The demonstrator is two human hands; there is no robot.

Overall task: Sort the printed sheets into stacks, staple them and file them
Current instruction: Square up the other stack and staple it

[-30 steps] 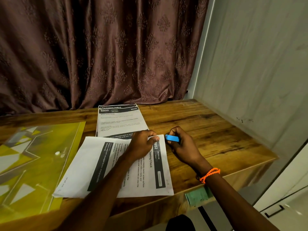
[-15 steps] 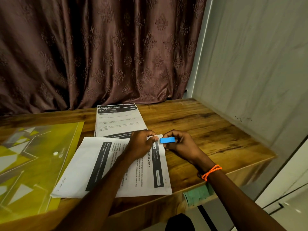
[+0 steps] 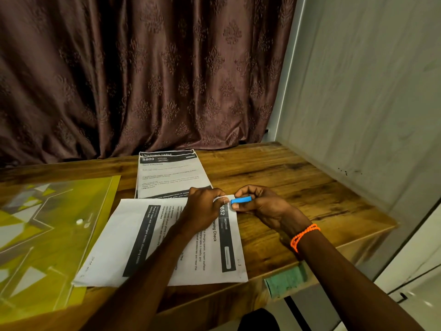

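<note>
- The near stack of sheets (image 3: 167, 240) lies in the lower centre of the frame, on the wooden table (image 3: 298, 187), turned so its print runs sideways.
- Your left hand (image 3: 202, 207) rests on the stack's upper right corner, fingers curled and pinching that corner.
- Your right hand (image 3: 260, 206), just right of the left hand, grips a small blue stapler (image 3: 241, 200) between thumb and fingers; the stapler's left end sits at the pinched corner.
- An orange bracelet (image 3: 303, 235) circles your right wrist.
- A second stack of printed sheets (image 3: 167, 173) lies above the first, at frame centre; its lower edge meets the near stack.
- A yellow patterned folder (image 3: 47, 235) lies flat at the left of the frame, just beside the near stack.
- A green tag (image 3: 286, 279) is fixed to the table's front edge, lower right.
- A brown curtain (image 3: 143, 80) fills the upper left; a pale wall (image 3: 370, 91) fills the upper right.
</note>
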